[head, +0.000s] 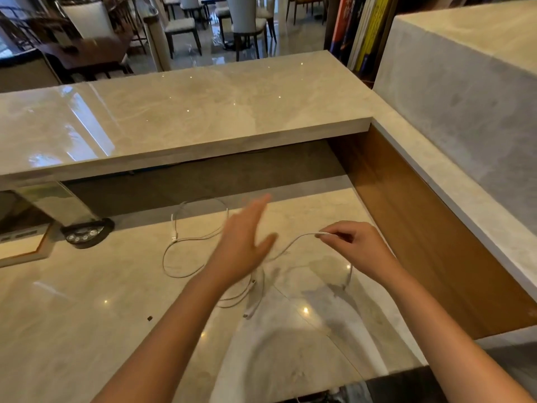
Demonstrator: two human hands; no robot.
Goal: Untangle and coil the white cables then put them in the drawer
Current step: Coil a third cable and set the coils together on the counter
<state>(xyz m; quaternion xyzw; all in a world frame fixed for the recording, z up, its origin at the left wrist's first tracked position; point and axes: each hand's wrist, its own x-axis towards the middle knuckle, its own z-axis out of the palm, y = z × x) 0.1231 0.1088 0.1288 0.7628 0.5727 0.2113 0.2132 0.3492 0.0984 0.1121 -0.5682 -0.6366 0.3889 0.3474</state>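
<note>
Several loops of the white cables (pixel 186 257) lie tangled on the table (pixel 87 301); your right hand (pixel 354 245) pinches one plug end, your left hand (pixel 244 242) hovers flat-fingered. Pulling hard could tighten knots.

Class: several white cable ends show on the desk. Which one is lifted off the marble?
The cable end pinched by the right hand; the other plugs lie flat on the desk.

Marble reception desk w/ dining area behind

Raised glossy marble counter (pixel 203 112) is the landmark: lower desk surface (pixel 72 301) sits below/in front of it, wood side panel (pixel 421 228) to its right, books (pixel 360 30) past its right end, chairs (pixel 180 27) & shiny floor (pixel 290 39) beyond it; ceiling lights reflect as bright dots on it.
</note>
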